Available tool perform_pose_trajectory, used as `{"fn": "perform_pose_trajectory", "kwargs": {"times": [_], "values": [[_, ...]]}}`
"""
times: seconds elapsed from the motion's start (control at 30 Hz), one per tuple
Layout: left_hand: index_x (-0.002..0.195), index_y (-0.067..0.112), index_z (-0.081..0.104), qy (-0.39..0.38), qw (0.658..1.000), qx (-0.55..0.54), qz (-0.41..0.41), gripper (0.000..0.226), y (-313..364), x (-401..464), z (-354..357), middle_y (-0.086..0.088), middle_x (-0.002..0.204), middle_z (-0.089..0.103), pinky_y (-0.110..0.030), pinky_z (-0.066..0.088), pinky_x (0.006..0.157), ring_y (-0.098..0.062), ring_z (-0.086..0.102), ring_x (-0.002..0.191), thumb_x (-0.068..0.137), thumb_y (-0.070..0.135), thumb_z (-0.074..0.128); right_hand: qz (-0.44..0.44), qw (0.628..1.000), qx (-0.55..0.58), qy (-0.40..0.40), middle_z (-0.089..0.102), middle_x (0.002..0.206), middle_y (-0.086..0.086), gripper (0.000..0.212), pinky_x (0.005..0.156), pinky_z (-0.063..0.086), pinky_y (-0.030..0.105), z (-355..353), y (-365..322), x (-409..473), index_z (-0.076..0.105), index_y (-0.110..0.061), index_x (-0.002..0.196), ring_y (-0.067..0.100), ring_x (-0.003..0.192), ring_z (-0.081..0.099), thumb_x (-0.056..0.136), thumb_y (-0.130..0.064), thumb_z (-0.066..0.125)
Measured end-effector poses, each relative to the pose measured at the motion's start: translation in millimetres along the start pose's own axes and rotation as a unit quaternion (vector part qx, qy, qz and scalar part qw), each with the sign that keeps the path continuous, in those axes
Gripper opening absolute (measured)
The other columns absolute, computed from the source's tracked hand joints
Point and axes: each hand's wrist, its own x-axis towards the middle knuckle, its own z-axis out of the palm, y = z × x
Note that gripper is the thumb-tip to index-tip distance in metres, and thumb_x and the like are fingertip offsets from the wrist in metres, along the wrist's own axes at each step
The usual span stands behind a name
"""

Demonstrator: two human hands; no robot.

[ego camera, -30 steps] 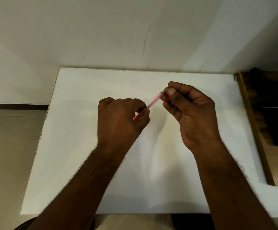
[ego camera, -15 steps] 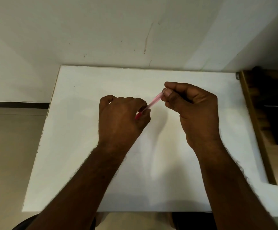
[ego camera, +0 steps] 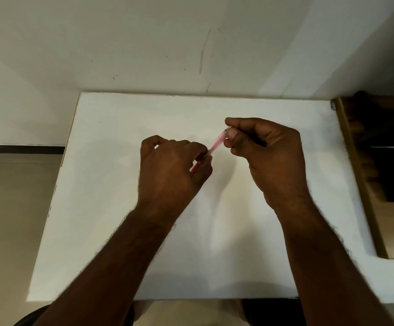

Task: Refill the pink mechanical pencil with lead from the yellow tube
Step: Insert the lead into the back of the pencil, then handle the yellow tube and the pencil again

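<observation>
The pink mechanical pencil (ego camera: 216, 147) sits at the centre of the frame, held in the air above the white tabletop (ego camera: 120, 184) and slanting from lower left to upper right. Only the short stretch of translucent barrel between your two hands is visible, plus a sliver of darker red (ego camera: 195, 166) showing under your left fingers.

Your left hand (ego camera: 170, 170) is closed around the lower end of the pencil, fingers curled tight on the barrel. Your right hand (ego camera: 266, 156) is closed at the upper end, thumb and forefinger pinched on the tip of the barrel. Whether those fingers hold a cap, an eraser or a stick of lead there cannot be told. The yellow tube is not in sight; it may be hidden in a palm.

Judgement on handling: the pencil is light and stiff, with a smooth plastic barrel that could slip or twist under a loose hold. Keep the grip on the barrel near its lower part, as now, and leave the upper end free for the fingertips. Any lead would be very thin and brittle; feed it straight along the barrel's line, without side pressure.

A dark wooden piece of furniture (ego camera: 379, 161) stands at the right edge of the frame, beside the tabletop.
</observation>
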Motion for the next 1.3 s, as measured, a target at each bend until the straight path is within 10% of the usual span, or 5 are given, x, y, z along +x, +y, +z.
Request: {"fn": "perform_pose_trajectory", "kwargs": {"times": [0.27,0.47,0.67,1.3], "values": [[0.083,0.020,0.075,-0.047,0.986,-0.155,0.030,0.019,1.7,3.0,0.2,0.012,0.070,0.072,-0.038,0.052,0.080,-0.009,0.068,0.064,0.093,0.027,0.060,0.033,0.999,0.001,-0.002,0.081,0.090,0.001,0.041,0.082,0.063,0.041,7.9,-0.9,-3.5,0.067,-0.020,0.127,0.018,0.086,0.078,0.088,-0.017,0.078],[0.094,0.027,0.074,-0.021,0.993,-0.111,-0.040,0.019,-19.9,8.2,-2.8,0.011,0.080,0.076,-0.031,0.055,0.074,-0.010,0.070,0.072,0.096,0.034,0.057,-0.004,0.955,-0.292,0.053,0.076,0.079,-0.017,0.021,0.074,0.055,0.028,13.8,14.1,-8.7,0.070,-0.029,0.094,0.000,0.072,0.072,0.080,-0.041,0.082],[0.095,0.030,0.074,-0.038,0.993,-0.018,-0.111,0.010,-31.5,9.4,-6.2,0.011,0.090,0.075,-0.041,0.052,0.084,-0.017,0.068,0.089,0.090,0.027,0.067,-0.015,0.900,-0.435,0.006,0.075,0.090,-0.005,0.018,0.070,0.042,0.027,31.1,32.0,-14.6,0.070,-0.024,0.097,0.020,0.084,0.070,0.089,-0.038,0.075],[0.100,0.030,0.074,-0.036,0.985,0.006,-0.167,0.011,-41.2,14.4,-8.9,0.008,0.099,0.074,-0.040,0.051,0.086,-0.018,0.067,0.092,0.092,0.031,0.067,-0.100,0.852,-0.478,-0.187,0.070,0.098,0.002,0.026,0.081,0.058,0.036,66.6,26.8,-38.2,0.075,-0.019,0.108,0.023,0.086,0.068,0.101,-0.036,0.057]]}}
